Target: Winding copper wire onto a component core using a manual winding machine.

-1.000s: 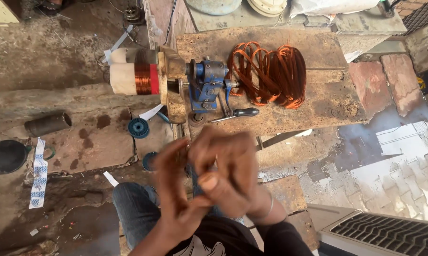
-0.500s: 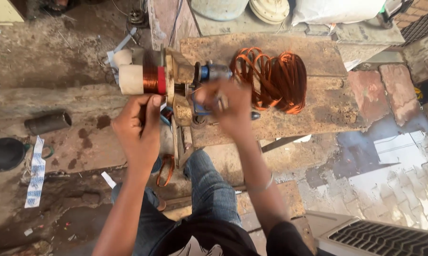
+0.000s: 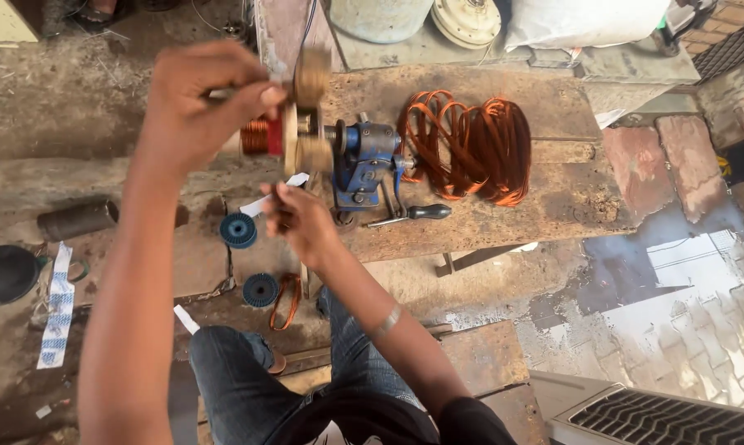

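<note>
The left hand (image 3: pixel 199 103) is raised at the wooden former with its band of copper wire (image 3: pixel 293 132), the fingers curled and pinching its near edge, so the former sits partly behind the knuckles, mounted on the shaft of the blue hand-cranked winding machine (image 3: pixel 368 165). The right hand (image 3: pixel 302 222) hangs lower, just in front of the machine, fingers drawn together as if nipping something thin; whether a strand of wire runs between them cannot be told. The machine stands on the worn wooden tabletop (image 3: pixel 553 198), its black-handled crank (image 3: pixel 417 213) resting idle towards the person. Beside it, well apart from both hands, lies a loose bundle of orange-copper wire loops (image 3: pixel 471 144). Two small blue ribbed discs (image 3: pixel 238 231) lie on the lower ledge, and a dark metal cylinder (image 3: pixel 79 218) lies further left. By the look of it, the work is at the stage of setting or tending the winding on the former rather than cranking, since neither hand is on the crank. A next move would call for a steady hold on the former and a free hand brought to the crank handle.
</note>
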